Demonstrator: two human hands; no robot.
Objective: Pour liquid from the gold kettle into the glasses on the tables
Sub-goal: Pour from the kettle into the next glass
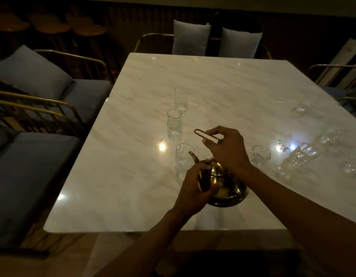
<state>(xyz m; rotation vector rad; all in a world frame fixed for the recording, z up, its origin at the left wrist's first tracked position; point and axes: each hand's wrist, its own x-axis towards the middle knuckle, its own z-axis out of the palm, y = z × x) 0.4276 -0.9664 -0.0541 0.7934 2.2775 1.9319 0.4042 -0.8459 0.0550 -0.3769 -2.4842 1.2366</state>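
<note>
**Kettle tipping toward the near glass**

Head view: I am seeing the gold kettle (pixel 223 182) sitting low on the marble desk (pixel 117 176), its spout (pixel 193 156) pointing up-left at the nearest glass (pixel 182 156). My left hand (pixel 195 188) is clasping its body in a closed grip; my right hand (pixel 227 146) is pinching the wire handle (pixel 207 135), which is stretching up-left.

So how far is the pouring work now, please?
Done: nothing I can confirm; the glasses look empty. In hand: the right hand holds the handle of the gold kettle, the left hand steadies its body, and the spout is at the nearest glass. Left: the other glasses, such as the next one.
</note>
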